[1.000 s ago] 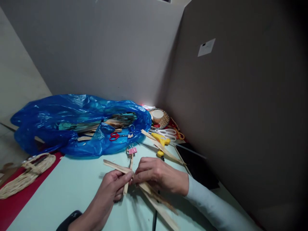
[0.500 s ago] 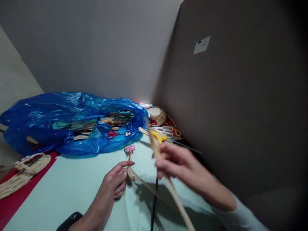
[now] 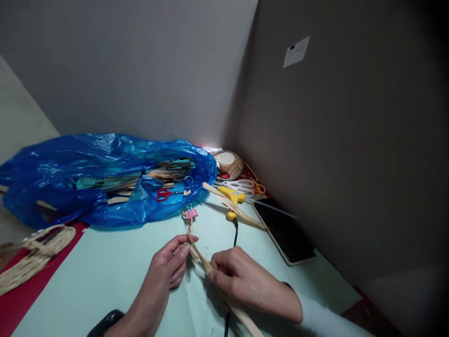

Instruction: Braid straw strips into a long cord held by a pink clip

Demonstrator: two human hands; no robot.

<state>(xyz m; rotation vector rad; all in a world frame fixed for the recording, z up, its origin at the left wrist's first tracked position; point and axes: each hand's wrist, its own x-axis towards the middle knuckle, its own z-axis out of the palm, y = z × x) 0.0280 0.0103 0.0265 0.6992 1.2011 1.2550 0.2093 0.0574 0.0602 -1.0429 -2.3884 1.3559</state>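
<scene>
My left hand [image 3: 171, 264] pinches the end of a pale straw strip [image 3: 201, 260] low on the mint green table [image 3: 105, 271]. My right hand [image 3: 242, 283] is closed round the same strip a little further along, and the strip runs on under that hand toward the bottom edge. A short strip with a pink binder clip [image 3: 191, 213] on its far end lies just beyond my left fingers.
A blue plastic bag [image 3: 87, 178] holding straw strips and red scissors [image 3: 163, 194] lies at the back left. A yellow glue gun [image 3: 232, 196], white scissors [image 3: 240, 186], a small basket with a cup [image 3: 226, 161] and a dark tablet [image 3: 286, 231] sit by the right wall. Woven straw [image 3: 31, 252] lies left.
My right hand has come down from the raised, blurred position and now grips the strip close to my left hand. The long strip it held up is lowered to the table.
</scene>
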